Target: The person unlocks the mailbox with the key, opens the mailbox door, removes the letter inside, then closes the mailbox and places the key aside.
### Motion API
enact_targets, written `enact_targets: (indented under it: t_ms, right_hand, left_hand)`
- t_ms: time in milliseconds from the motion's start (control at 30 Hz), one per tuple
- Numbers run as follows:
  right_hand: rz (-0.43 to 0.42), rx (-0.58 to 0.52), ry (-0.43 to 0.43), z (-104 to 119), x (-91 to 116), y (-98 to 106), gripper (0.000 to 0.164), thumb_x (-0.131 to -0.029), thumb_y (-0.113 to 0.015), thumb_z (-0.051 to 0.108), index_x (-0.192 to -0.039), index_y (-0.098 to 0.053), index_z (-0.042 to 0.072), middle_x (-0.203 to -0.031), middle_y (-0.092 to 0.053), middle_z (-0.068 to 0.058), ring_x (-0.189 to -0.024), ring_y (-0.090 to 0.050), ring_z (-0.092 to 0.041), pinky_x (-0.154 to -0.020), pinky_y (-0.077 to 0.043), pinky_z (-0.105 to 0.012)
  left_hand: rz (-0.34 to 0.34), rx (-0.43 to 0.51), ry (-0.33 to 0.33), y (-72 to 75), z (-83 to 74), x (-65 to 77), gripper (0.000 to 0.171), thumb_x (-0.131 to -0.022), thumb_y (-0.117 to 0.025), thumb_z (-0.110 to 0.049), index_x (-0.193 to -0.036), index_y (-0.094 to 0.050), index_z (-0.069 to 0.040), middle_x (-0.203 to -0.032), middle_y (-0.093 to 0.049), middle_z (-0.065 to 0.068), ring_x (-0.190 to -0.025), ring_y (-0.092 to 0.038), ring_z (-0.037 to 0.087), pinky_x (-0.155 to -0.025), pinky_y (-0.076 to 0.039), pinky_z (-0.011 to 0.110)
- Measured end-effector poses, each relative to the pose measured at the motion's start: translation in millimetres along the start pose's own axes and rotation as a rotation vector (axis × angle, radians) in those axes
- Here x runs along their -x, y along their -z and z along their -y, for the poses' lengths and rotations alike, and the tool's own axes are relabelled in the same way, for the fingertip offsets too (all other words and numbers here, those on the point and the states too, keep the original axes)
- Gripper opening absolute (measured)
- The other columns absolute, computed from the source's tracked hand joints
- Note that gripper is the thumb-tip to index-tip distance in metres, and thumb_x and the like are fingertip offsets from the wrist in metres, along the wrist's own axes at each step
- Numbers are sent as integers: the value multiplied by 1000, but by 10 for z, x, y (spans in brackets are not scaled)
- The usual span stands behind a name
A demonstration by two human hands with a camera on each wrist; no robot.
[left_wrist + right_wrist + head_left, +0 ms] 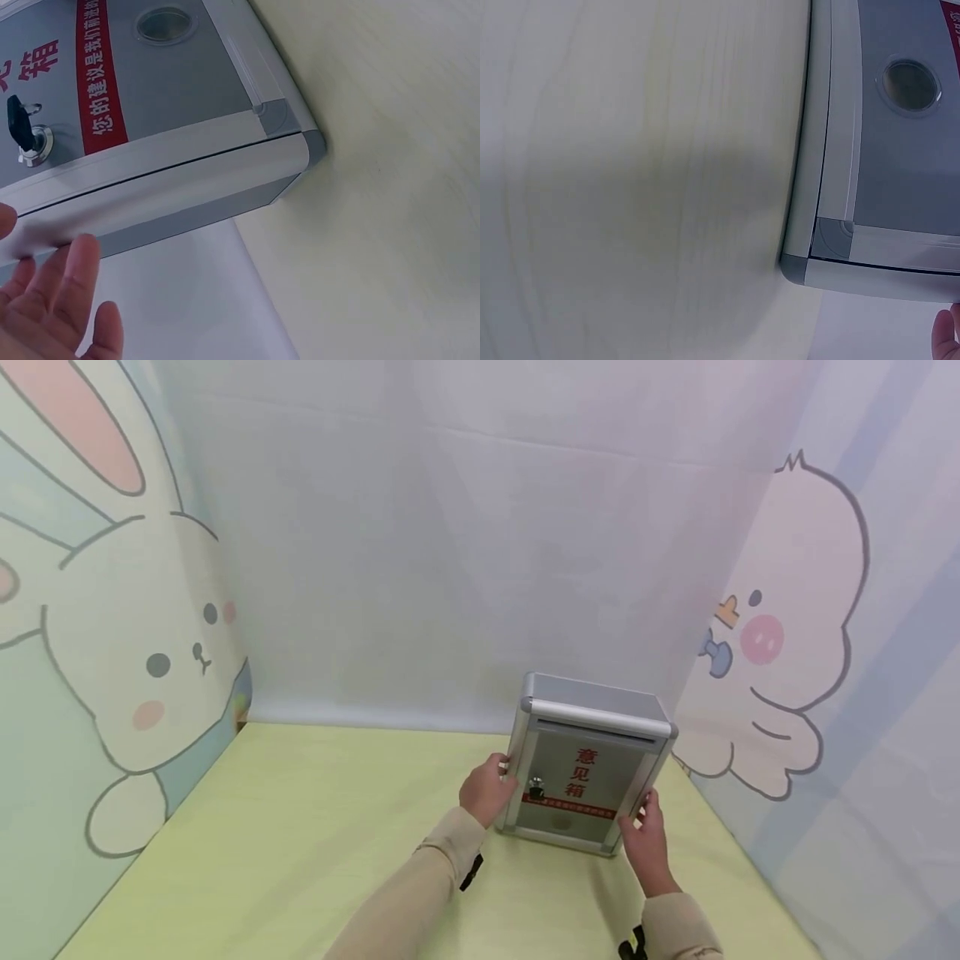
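Box stands on the table; left hand and right hand, fingers half-curled, grip its left and right edges.

Head view: your left hand lower centre, right hand lower right, fingers bent, sleeved forearms from bottom edge.

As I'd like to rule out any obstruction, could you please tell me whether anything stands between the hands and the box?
Nothing visible stands in the way: the left hand and right hand are at opposite sides of the box, and no other object shows between either hand and it.
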State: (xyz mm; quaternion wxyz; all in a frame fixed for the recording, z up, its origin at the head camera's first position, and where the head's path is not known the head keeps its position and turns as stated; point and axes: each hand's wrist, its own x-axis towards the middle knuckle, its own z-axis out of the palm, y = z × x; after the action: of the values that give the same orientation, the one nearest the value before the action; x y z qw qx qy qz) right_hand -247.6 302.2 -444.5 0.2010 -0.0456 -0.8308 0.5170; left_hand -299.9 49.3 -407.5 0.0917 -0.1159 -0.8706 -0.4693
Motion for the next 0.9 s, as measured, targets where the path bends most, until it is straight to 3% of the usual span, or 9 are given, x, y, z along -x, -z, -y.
enact_targets:
  t_ms: [267, 467, 733, 900]
  right_hand:
    - [54, -1, -2, 56, 21, -109, 67, -90, -42, -7, -147, -8, -6, -144, -18, -38, -128, -29, -54, -103, -26, -61]
    - [80, -10, 10, 110, 13, -177, 66, -89, -42, -7, -147, -11, -5, -144, -20, -36, -129, -29, -52, -103, -28, -61]
    - [100, -13, 2, 135, 17, -282, 63, -88, -43, -8, -145, -16, -2, -144, -24, -33, -127, -33, -50, -101, -32, -60]
    - [109, -24, 1, 161, 29, -366, 65, -88, -44, -7, -146, -16, -1, -143, -25, -33, -126, -33, -51, -101, -31, -61]
  left_hand:
    - [-64, -161, -66, 153, 76, 25, 22, -87, -61, -16, -105, -66, -3, -91, -72, 7, -65, -64, 19, -55, -45, 30]
    - [-66, -205, -82, 278, 118, 43, 25, -84, -63, -18, -103, -66, -3, -90, -72, 7, -61, -62, 17, -53, -43, 28]
    - [-157, -332, -263, 370, 249, 92, 20, -81, -63, -16, -94, -66, -1, -81, -72, 6, -43, -47, 9, -51, -40, 26]
    - [-177, -313, -275, 437, 297, 127, 19, -80, -65, -15, -92, -63, 0, -80, -71, 9, -43, -46, 9, -46, -38, 25]
